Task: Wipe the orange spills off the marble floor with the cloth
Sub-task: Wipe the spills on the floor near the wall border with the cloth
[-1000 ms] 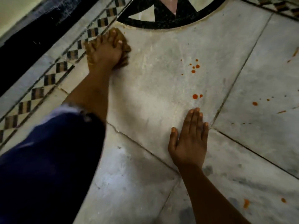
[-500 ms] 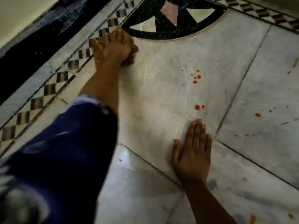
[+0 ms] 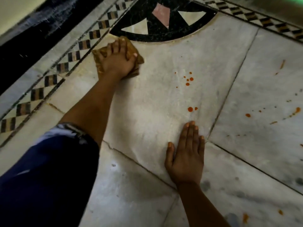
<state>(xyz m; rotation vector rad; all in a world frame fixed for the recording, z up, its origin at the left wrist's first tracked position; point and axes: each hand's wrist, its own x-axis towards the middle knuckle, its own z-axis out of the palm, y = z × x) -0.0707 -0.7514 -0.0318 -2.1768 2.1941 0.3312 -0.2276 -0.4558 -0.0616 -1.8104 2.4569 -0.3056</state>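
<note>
My left hand (image 3: 118, 61) presses flat on a bunched brown cloth (image 3: 98, 60) at the far left of the marble floor (image 3: 155, 115), just below a black inlay. Orange spills lie to its right: a cluster of small drops (image 3: 188, 81) and a pair of drops (image 3: 190, 109). More orange spots and streaks (image 3: 247, 115) mark the slab on the right. My right hand (image 3: 186, 158) rests flat on the floor, fingers straight, just below the pair of drops, holding nothing.
A black semicircular inlay (image 3: 147, 33) with pink and white triangles sits at the top. A checkered border strip (image 3: 65, 66) runs along the left beside a dark band. My blue sleeve (image 3: 41, 177) fills the lower left. Orange smears (image 3: 245, 217) lie at the bottom right.
My left hand has slid the cloth a little to the right along the floor, toward the orange drops. My right hand has stayed planted in place.
</note>
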